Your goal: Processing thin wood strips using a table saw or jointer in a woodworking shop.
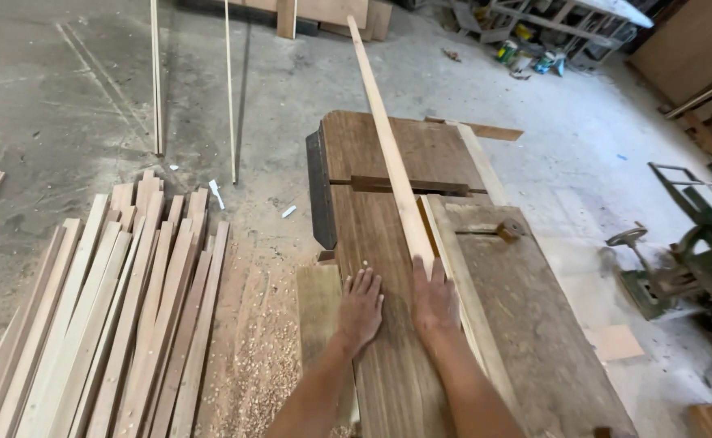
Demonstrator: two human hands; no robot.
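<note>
Head view: long pale strip (394,158) lies on jointer table (388,357), tight against fence (473,304), most of its length already past cutter gap (408,185) and overhanging far end; only near tail left to feed.

Strip's long axis runs away from person, leaning slightly left, far tip toward back wall.

Right hand (434,302) flat, fingers spread, pressing down on strip's near end, not wrapped around it.

Left hand (361,308) open, palm down on table beside strip, holding nothing.

Stack of slats (104,316) on floor at left, shavings (254,357) beside it.
</note>
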